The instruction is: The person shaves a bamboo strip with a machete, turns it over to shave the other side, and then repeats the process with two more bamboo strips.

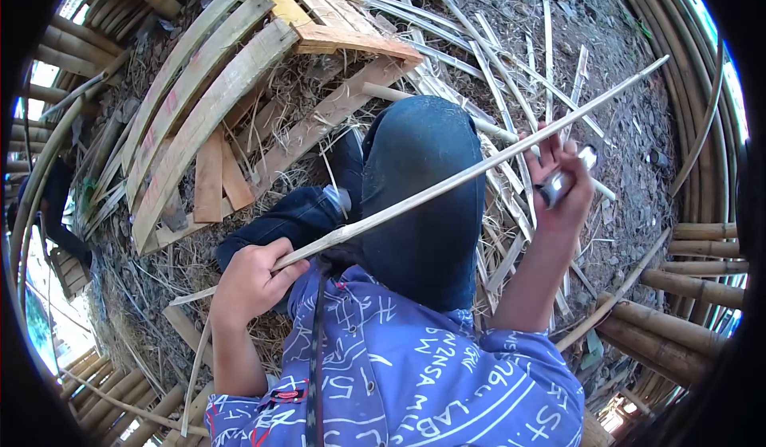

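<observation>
My left hand (257, 281) is closed around the lower end of a long pale bamboo strip (447, 182). The strip slants up to the right, across my raised knee (419, 176). At the right, my right hand (565, 182) has its fingers curled about a shiny metal tool (554, 189), whose kind I cannot make out because the palm and glare hide much of it. Its upper fingers are at the strip, well short of the far tip. A second, rounder pale stick (499, 132) runs behind my knee and past the right hand.
A slatted wooden crate (211, 100) lies tilted at the upper left. Split bamboo strips (499, 64) and shavings litter the ground around my legs. Bamboo pole walls (678, 88) stand at both sides. Another person's dark-clothed leg (60, 216) shows at the far left.
</observation>
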